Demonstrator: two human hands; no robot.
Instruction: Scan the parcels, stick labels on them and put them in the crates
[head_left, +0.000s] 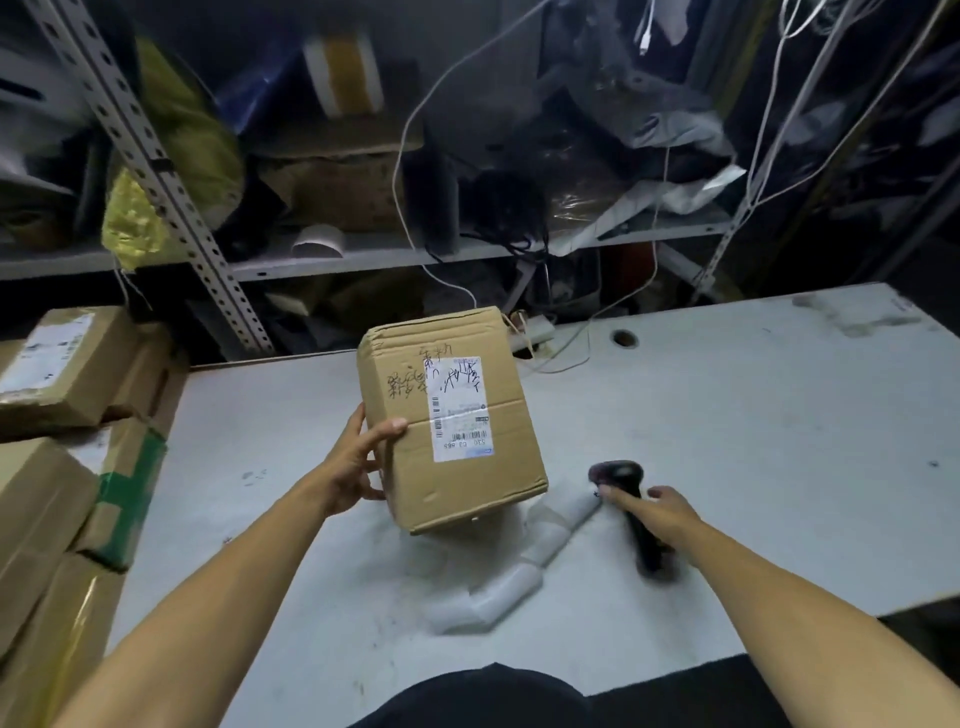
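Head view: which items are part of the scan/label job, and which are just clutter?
In the job:
- box, gripped by the left hand, shipping label facing up
- scanner, under the right hand; grip blurred
- label strip on the table
- stacked parcels at left

Lying about:
- shelf with bags and tape rolls
- white cables
- power strip

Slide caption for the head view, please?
Left hand tilts a labelled cardboard parcel while right hand reaches the barcode scanner.
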